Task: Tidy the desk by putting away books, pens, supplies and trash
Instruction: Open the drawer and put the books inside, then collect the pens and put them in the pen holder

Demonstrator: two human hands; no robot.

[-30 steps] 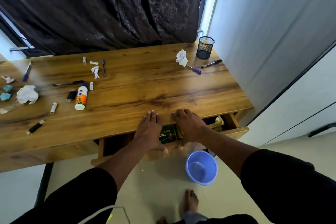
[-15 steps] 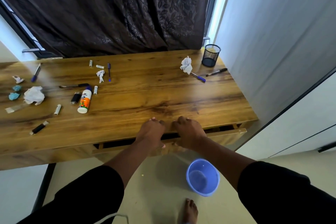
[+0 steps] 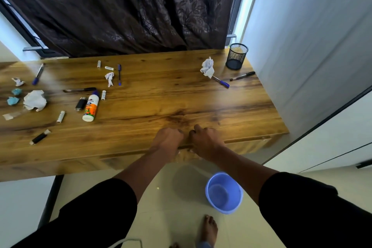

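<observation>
Desk [image 3: 151,96] edge: both hands [image 3: 187,141] (knuckles touching) against drawer [image 3: 247,145]

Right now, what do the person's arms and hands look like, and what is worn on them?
Both arms wear black sleeves pushed up, leaving the forearms bare. The left hand and right hand are bare: no gloves, and no rings, watch or markings that show.

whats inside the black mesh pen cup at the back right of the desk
No pen sticks out above the rim of the pen cup. Through the open top only the far mesh wall shows; the dark bottom cannot be made out, so small things there would be hidden.
</observation>
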